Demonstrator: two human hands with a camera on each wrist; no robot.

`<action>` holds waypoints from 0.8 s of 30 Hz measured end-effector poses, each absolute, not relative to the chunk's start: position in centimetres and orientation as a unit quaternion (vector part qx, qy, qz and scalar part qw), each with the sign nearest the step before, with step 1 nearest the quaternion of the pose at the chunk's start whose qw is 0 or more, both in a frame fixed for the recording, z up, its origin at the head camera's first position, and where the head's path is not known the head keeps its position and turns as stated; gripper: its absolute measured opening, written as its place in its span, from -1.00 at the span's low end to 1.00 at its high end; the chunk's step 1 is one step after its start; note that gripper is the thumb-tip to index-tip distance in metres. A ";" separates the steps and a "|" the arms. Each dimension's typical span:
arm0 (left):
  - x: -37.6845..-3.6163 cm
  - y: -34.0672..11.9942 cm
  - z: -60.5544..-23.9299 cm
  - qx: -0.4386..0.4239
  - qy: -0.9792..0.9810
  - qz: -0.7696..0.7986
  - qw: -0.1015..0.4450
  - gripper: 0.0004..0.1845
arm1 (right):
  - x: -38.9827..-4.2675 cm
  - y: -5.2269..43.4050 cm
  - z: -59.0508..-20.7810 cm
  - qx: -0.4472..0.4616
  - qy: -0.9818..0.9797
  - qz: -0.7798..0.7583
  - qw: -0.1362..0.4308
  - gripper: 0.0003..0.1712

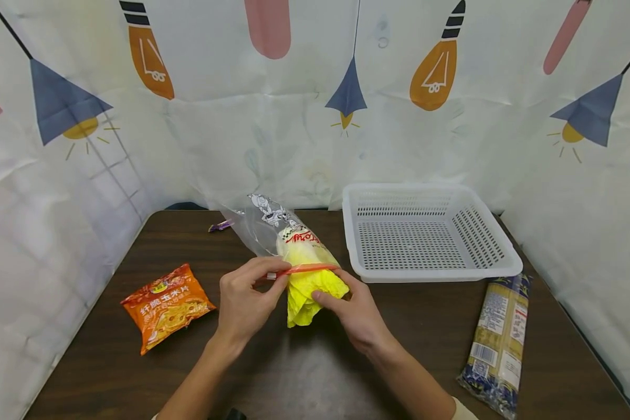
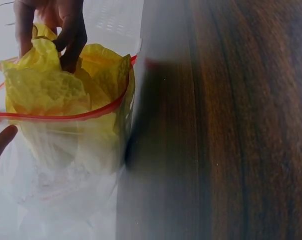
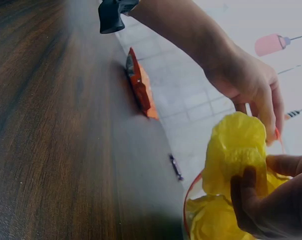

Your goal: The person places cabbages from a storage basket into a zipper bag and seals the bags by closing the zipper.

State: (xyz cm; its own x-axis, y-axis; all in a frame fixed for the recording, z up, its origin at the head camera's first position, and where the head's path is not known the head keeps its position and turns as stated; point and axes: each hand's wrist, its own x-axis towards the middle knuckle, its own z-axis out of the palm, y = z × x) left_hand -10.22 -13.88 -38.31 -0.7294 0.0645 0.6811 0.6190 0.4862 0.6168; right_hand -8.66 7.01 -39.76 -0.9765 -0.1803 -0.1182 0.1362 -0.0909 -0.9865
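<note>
The part of the yellow bundle [image 1: 307, 300] within the clear bag [image 1: 252, 224] is veiled by print and folds, and I cannot tell whether it is leaf or cloth; a small purple wrapper [image 1: 220, 226] at 10 o'clock from the hands is partly covered by the bag; the long blue-and-yellow packet [image 1: 496, 344] towards 4 o'clock loses its far end beneath the rim of the white basket [image 1: 425, 275], which sits at 2 o'clock; the left wrist view catches only the left fingertips; the bundle is bright, crumpled and ragged-edged, poking from the bag's mouth towards 6 o'clock, the bag's far end towards 11, above the bench [image 1: 409, 315]; the left hand [image 1: 249, 300] has thumb and fingers closed in a pinch on the red zip [image 1: 307, 268]; the right hand [image 1: 359, 312] has its fingers curled round the bundle, thumb opposite; an orange snack packet [image 1: 170, 309] lies at 9 o'clock.
</note>
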 end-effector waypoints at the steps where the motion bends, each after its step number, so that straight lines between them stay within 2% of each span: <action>1: -10.2 -13.9 -38.3 -0.214 -0.808 -0.460 0.299 -0.78 | -8.7 7.0 -39.8 -0.016 0.663 -0.742 0.103 -0.38; 10: -10.2 -14.0 -38.3 -0.233 -0.812 -0.455 0.282 -0.76 | -8.9 6.6 -40.4 -0.010 0.656 -0.752 0.066 -0.43; 18: -10.4 -14.2 -38.5 -0.249 -0.809 -0.454 0.278 -0.75 | -8.8 6.6 -40.4 -0.051 0.717 -0.695 -0.022 -0.44; 24: -10.4 -14.1 -38.3 -0.260 -0.808 -0.449 0.278 -0.75 | -9.0 6.4 -40.1 -0.030 0.734 -0.679 -0.009 -0.42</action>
State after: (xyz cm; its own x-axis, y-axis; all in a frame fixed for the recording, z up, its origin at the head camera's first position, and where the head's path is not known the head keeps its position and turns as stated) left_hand -10.43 -14.09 -38.27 -0.7106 0.1698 0.6828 0.6695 0.4615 0.5820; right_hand -8.98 6.42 -40.12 -0.9980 -0.0327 0.0537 -0.0561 0.0774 -0.9954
